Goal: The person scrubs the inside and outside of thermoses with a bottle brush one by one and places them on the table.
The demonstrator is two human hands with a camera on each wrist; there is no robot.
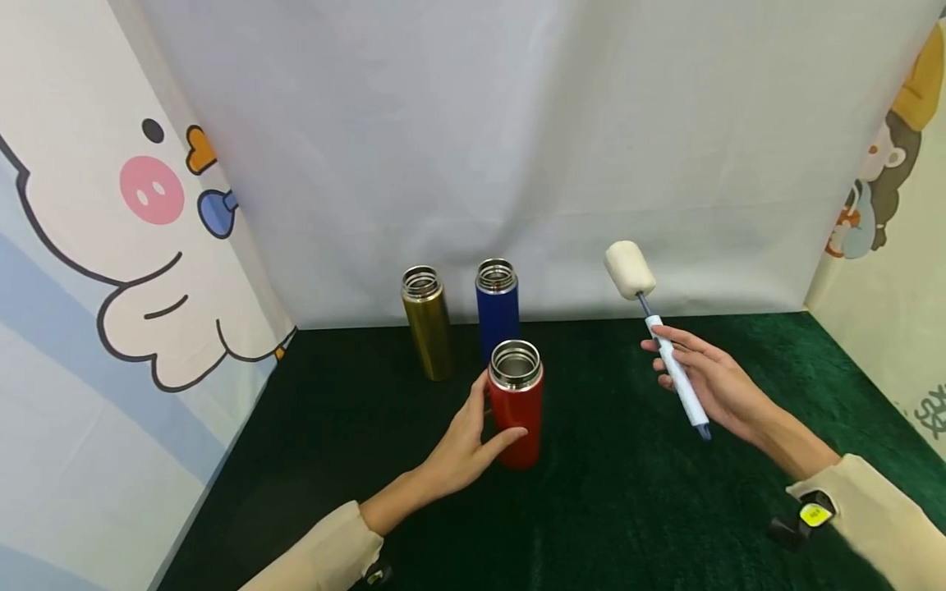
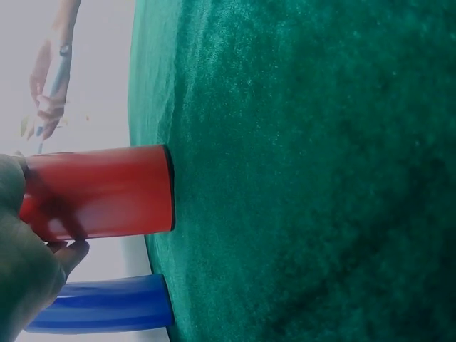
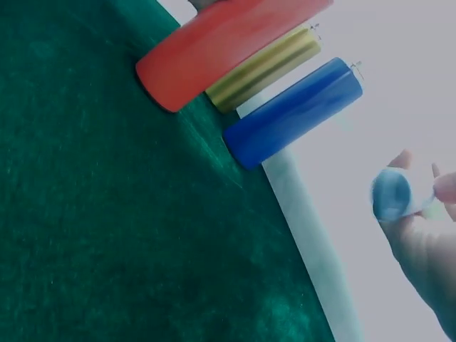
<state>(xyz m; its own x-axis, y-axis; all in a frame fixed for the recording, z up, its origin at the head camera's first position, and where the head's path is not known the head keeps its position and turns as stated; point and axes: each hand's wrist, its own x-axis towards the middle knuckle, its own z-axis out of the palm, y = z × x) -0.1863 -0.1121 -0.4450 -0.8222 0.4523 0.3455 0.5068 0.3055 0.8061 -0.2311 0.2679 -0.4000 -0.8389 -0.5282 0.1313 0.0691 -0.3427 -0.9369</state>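
An open red steel bottle stands upright on the green cloth. My left hand grips its side, thumb in front and fingers behind. My right hand holds the white handle of a sponge bottle brush, raised in the air to the right of the bottle. Its cream sponge head points up and away.
A gold bottle and a blue bottle, both open, stand behind the red one near the white backdrop. Cartoon-printed panels wall in the left and right sides.
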